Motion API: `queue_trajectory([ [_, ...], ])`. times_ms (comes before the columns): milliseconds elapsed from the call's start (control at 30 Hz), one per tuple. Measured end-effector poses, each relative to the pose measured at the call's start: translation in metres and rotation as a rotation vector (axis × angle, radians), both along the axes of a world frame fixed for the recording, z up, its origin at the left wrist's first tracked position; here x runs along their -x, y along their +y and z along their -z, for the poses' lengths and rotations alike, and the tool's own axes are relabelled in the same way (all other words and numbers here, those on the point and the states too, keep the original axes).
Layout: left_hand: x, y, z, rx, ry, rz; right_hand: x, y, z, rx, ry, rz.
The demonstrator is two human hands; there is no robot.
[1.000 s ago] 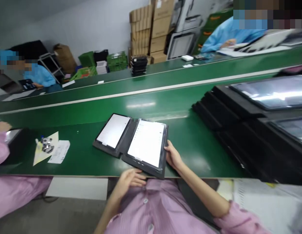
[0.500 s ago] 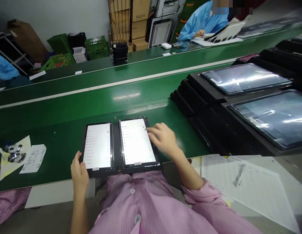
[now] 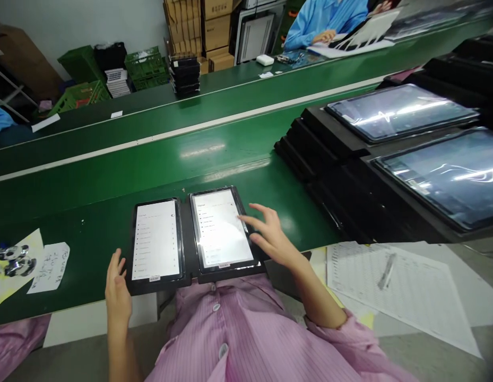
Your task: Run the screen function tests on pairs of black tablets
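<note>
Left hand point(image 3: 118, 292): fingers pointing forward, loosely bent; right hand point(image 3: 272, 237) turned leftward, fingers spread.

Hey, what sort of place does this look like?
Probably an electronics assembly or testing floor. Two lit tablets sit on a long green workbench, more tablets top a dark stack, and a co-worker in blue is across from them.

White tablet screens point(image 3: 218, 241), black case point(image 3: 186, 233), green tabletop point(image 3: 87, 265); pink striped shirt point(image 3: 250, 339)

A plain grey wall point(image 3: 79, 21) stands beyond the far edge of a glossy green bench point(image 3: 246, 132), dull grey floor point(image 3: 75, 358) below.
</note>
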State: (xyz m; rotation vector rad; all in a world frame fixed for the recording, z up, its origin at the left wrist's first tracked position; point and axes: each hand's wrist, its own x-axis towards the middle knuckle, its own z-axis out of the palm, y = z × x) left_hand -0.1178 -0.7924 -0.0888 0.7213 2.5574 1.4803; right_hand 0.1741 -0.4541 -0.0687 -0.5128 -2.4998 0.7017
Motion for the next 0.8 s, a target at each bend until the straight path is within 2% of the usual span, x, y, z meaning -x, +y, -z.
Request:
queue_trajectory([
  [67, 0.013, 0.003, 0.007, -0.113, -0.152, -0.058, -0.016, 0.011, 0.014, 0.161, 0.09, 0.087],
  [133, 0.021, 0.009, 0.014, -0.189, -0.26, -0.021, -0.026, 0.016, 0.028, 0.266, 0.137, 0.1],
  [200, 0.021, 0.014, 0.019, -0.244, -0.295, 0.057, -0.03, 0.016, 0.038, 0.309, 0.131, 0.082],
  [267, 0.014, 0.017, 0.022, -0.242, -0.258, 0.106, -0.029, 0.012, 0.04, 0.307, 0.099, 0.084],
  [333, 0.004, 0.017, 0.022, -0.184, -0.163, 0.124, -0.024, 0.006, 0.034, 0.244, 0.072, 0.13],
  [400, -0.006, 0.017, 0.022, -0.113, -0.027, 0.115, -0.015, -0.005, 0.021, 0.105, 0.034, 0.163],
  [500, -0.015, 0.017, 0.02, -0.021, 0.19, 0.081, 0.003, -0.028, 0.003, -0.131, -0.063, 0.048],
  [567, -0.019, 0.018, 0.017, 0.015, 0.297, 0.091, 0.014, -0.041, -0.002, -0.229, -0.134, -0.035],
  [700, -0.022, 0.02, 0.011, 0.071, 0.406, 0.135, 0.02, -0.05, -0.001, -0.303, -0.22, -0.002],
  [800, -0.023, 0.02, 0.008, 0.154, 0.408, 0.171, 0.01, -0.043, 0.0, -0.313, -0.133, 0.056],
])
